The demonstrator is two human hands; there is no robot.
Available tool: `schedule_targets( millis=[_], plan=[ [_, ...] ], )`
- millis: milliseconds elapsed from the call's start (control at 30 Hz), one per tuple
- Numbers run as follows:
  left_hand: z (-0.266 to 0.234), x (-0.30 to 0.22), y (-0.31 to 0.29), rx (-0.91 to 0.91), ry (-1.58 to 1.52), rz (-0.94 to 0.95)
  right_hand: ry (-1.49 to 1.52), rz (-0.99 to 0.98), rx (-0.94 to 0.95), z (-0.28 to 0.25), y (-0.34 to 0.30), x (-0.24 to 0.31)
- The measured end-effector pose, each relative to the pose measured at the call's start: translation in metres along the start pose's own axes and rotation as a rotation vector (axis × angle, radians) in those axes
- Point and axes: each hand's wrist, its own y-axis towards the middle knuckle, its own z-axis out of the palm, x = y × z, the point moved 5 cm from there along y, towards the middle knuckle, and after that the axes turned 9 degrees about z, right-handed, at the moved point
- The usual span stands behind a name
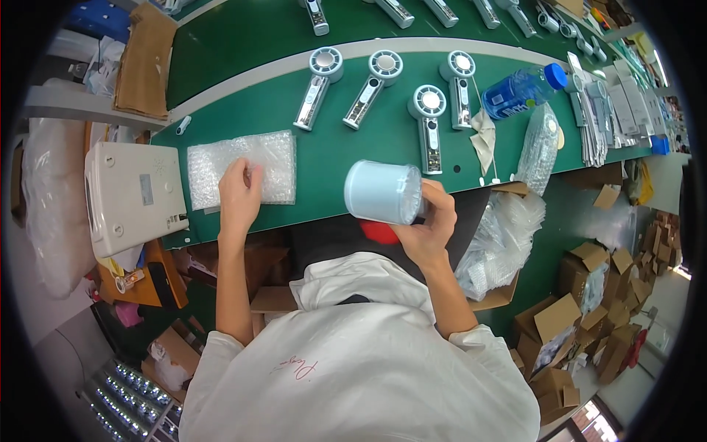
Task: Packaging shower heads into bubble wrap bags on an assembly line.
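My right hand (436, 219) grips a pale blue, cup-like cylinder (379, 193) with a clear, glossy end, holding it above the front edge of the green table; its exact kind is unclear. A stack of bubble wrap bags (278, 171) lies flat at the left of the table. On it rests my left hand (241, 193), fingers curled and pinched at the top sheet. Beyond the cylinder, several handheld fans (429, 107) with round light blue heads lie spread on the table. Something red (379, 233) shows just below the cylinder.
A blue bottle (519, 92) lies tilted at the right, near a beige cloth (483, 140) and a bubble-wrapped item (539, 147). To the left stands a beige boxy device (140, 195). More fans line the raised back shelf (243, 44). Open cardboard boxes (556, 320) crowd the right floor.
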Motion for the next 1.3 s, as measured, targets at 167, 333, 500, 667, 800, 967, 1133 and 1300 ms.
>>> schedule_targets(
  millis=[167,333,500,667,800,967,1133,1300],
  plan=[
    [0.004,0.022,-0.010,-0.039,-0.253,0.002,0.256,0.144,0.029,0.002,-0.003,-0.005],
    [-0.001,0.016,-0.008,0.022,-0.181,-0.088,2.091,0.922,0.728,0.043,-0.017,-0.001],
    [-0.002,0.023,-0.011,-0.063,-0.282,-0.138,1.568,0.932,0.521,0.032,-0.029,-0.017],
    [0.001,0.034,-0.015,-0.094,-0.367,-0.113,1.157,0.917,0.367,0.015,-0.044,-0.043],
    [0.000,0.022,-0.007,0.004,-0.299,-0.142,1.139,0.320,0.818,0.019,-0.034,-0.062],
    [0.000,0.025,-0.013,-0.042,-0.263,-0.049,0.157,0.249,0.457,0.009,0.024,0.037],
    [0.002,0.038,-0.016,-0.055,-0.457,-0.104,0.025,0.112,0.537,0.026,0.022,0.020],
    [0.003,0.033,-0.016,-0.095,-0.500,-0.133,0.645,0.853,0.581,0.078,0.013,-0.014]
  ],
)
